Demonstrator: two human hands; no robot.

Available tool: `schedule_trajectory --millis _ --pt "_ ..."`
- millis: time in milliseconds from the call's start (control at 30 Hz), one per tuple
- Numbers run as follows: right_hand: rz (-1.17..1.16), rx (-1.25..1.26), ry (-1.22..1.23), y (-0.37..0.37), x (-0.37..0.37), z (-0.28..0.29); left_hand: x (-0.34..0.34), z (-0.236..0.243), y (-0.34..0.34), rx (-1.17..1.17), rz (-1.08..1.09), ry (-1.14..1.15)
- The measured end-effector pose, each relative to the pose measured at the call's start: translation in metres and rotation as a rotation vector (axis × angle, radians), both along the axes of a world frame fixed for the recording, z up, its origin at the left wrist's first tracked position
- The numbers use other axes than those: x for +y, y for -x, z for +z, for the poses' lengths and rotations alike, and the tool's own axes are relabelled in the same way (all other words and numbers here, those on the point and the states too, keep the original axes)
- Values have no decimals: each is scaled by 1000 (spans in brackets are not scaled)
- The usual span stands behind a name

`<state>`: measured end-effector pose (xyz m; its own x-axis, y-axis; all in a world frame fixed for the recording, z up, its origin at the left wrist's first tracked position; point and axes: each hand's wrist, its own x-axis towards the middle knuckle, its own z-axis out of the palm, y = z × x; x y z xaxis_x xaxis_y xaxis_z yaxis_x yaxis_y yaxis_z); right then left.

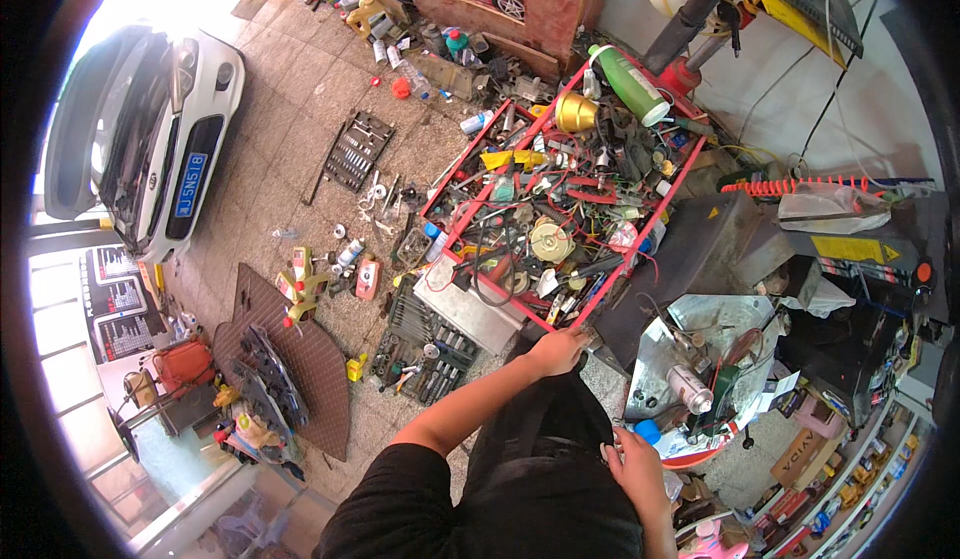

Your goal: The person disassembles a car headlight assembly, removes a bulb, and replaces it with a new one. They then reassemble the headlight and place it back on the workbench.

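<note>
My left hand (557, 349) rests with curled fingers on the near rim of a red tool cart tray (600, 292) piled with tools, hoses and parts. I cannot tell whether it grips the rim or a small item there. My right hand (633, 462) hangs low by my dark trousers, fingers loosely bent, and whether it holds something small is hidden. A gold can (576, 112) and a green bottle (628, 84) lie at the tray's far end.
A white car (140, 129) with its bonnet up stands at left. Socket sets (357, 151) and an open tool case (425, 344) lie on the tiled floor. A round tray (690, 379) with a spray can sits at right, beside a dark machine (850, 289).
</note>
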<state>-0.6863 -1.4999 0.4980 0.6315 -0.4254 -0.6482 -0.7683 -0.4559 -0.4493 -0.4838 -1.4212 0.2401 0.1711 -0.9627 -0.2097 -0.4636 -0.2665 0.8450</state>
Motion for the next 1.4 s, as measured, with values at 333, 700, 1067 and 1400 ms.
schedule_trajectory --millis 333,700,1067,1400 --pt "-54 11 14 -5 -6 6 0 -6 -8 16 -59 -73" --pt "-134 -15 92 -1 -3 3 -33 -1 -29 40 -90 36" --pt "-203 32 28 -1 3 2 -42 22 -28 72 -183 -64" --pt "-196 4 39 -4 7 0 -34 8 -21 -22 -239 -87"
